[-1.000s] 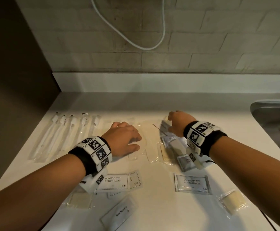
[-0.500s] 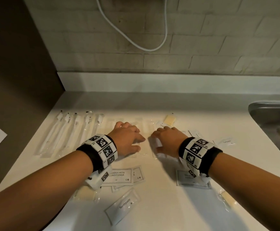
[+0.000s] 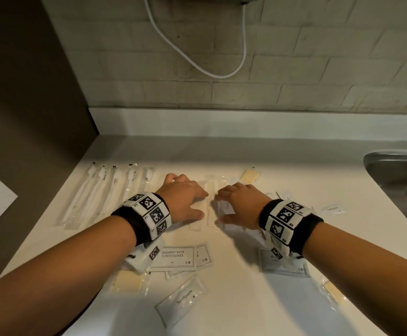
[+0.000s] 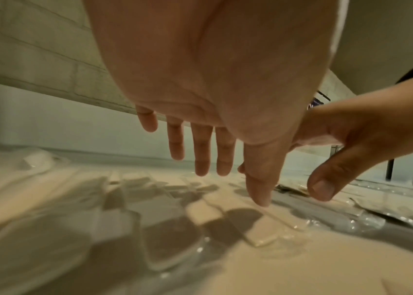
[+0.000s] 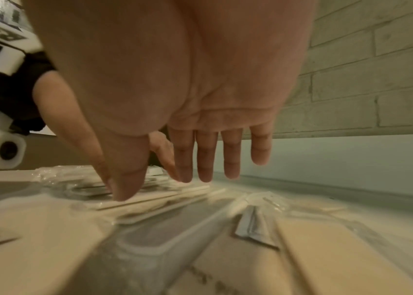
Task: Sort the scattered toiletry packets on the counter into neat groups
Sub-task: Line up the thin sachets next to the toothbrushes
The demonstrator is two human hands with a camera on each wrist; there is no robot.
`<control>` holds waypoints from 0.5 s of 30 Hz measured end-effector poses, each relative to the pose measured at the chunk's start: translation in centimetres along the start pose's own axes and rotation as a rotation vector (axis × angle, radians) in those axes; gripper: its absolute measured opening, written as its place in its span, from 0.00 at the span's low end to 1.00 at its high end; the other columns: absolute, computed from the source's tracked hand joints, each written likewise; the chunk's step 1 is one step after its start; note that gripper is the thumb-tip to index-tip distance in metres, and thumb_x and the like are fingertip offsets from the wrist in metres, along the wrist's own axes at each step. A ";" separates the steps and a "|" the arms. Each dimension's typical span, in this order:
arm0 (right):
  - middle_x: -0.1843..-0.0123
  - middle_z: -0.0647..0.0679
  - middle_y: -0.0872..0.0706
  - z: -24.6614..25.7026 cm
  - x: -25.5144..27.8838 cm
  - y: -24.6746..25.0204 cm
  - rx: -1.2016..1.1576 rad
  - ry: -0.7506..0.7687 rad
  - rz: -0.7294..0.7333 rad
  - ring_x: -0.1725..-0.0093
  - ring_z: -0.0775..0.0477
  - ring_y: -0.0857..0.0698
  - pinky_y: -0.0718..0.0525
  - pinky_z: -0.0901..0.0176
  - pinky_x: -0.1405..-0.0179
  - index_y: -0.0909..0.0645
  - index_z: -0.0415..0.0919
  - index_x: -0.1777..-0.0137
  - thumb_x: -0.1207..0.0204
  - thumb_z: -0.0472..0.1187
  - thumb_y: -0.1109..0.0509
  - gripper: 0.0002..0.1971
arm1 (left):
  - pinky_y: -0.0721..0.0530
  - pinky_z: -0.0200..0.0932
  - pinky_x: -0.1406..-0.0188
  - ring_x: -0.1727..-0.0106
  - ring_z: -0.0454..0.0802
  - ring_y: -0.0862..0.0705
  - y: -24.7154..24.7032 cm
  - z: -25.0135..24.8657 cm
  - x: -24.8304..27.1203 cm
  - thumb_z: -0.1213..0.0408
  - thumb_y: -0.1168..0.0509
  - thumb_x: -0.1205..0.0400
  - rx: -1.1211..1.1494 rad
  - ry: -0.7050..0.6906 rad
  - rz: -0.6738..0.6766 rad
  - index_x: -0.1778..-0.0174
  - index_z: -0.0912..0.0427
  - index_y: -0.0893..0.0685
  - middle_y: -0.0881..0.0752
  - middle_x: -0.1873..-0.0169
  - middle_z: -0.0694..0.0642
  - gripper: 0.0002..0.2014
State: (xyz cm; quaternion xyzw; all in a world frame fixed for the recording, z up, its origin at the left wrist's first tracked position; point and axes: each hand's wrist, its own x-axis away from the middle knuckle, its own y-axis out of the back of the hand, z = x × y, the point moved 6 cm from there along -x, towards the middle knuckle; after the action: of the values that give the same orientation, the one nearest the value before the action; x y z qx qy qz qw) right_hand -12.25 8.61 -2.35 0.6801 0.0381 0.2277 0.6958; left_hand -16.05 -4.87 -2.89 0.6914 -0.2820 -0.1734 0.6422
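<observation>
Both hands are down flat over the middle of the counter [image 3: 234, 299], palms facing it, side by side with a narrow gap between them. The left hand [image 3: 183, 200] has its fingers stretched out straight and slightly spread, grasping nothing; from the left wrist view its thumb tip touches a clear packet [image 4: 263, 225] lying under it, while the other fingertips hang just above the surface. The right hand [image 3: 240, 204] is released too — fingers straight and close together, thumb angled down toward a heap of clear wrappers [image 5: 149, 199] (whether it actually presses them I cannot tell).

Between the two hands lie long clear sachets [image 3: 208, 214], see-through and hard to count. To the left of the left hand a row of wrapped toothbrushes [image 3: 100, 190] lies neatly parallel, running away toward the wall. Behind the right hand sits a small soap [image 3: 249, 176] in film.

Nearer the person things are looser: a shampoo packet [image 3: 175, 257] overlaps another one under the left wrist, a second soap [image 3: 127, 281] lies beside it, and a toothpaste sachet [image 3: 183, 298] sits tilted in front. Under the right wrist is another shampoo sachet [image 3: 283, 265], partly hidden — and a third soap [image 3: 333, 293] lies near the right forearm. A small toothpaste packet [image 3: 333, 209] rests to the right, toward the sink [image 3: 396, 175].
</observation>
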 end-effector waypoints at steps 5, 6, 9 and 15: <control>0.23 0.50 0.26 1.3 -1.4 -0.8 0.049 -0.021 0.054 0.25 0.44 0.29 0.35 0.45 0.24 0.32 0.51 0.21 0.23 0.64 0.37 0.32 | 0.46 0.55 0.25 0.27 0.49 0.34 -0.9 1.4 0.5 0.32 0.36 0.28 -0.025 0.054 0.056 0.31 0.40 0.21 0.21 0.30 0.39 0.31; 0.24 0.50 0.26 1.3 -1.4 -1.0 0.055 -0.027 0.059 0.26 0.44 0.28 0.34 0.46 0.25 0.32 0.51 0.22 0.23 0.63 0.37 0.31 | 0.47 0.55 0.25 0.27 0.48 0.34 -1.0 1.5 0.5 0.32 0.36 0.29 -0.005 0.066 0.045 0.31 0.40 0.21 0.21 0.30 0.39 0.31; 0.25 0.50 0.24 1.6 -1.2 -1.2 0.070 -0.027 0.055 0.27 0.44 0.27 0.33 0.46 0.25 0.31 0.49 0.22 0.22 0.61 0.37 0.31 | 0.48 0.53 0.24 0.26 0.47 0.35 -1.2 1.9 0.6 0.33 0.35 0.29 0.035 0.094 0.020 0.31 0.40 0.20 0.20 0.31 0.38 0.31; 0.23 0.50 0.25 2.0 -1.2 -1.2 0.073 -0.018 0.042 0.26 0.44 0.28 0.32 0.45 0.25 0.32 0.49 0.22 0.22 0.61 0.38 0.31 | 0.49 0.54 0.26 0.26 0.49 0.35 -1.0 2.6 0.7 0.34 0.37 0.26 -0.005 0.097 0.041 0.35 0.43 0.18 0.19 0.32 0.40 0.27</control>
State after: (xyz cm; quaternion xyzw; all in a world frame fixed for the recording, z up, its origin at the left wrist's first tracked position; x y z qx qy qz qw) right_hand -12.31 6.35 -3.64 0.7078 0.0258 0.2347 0.6658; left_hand -16.85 -7.35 -4.12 0.6913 -0.2644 -0.1273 0.6603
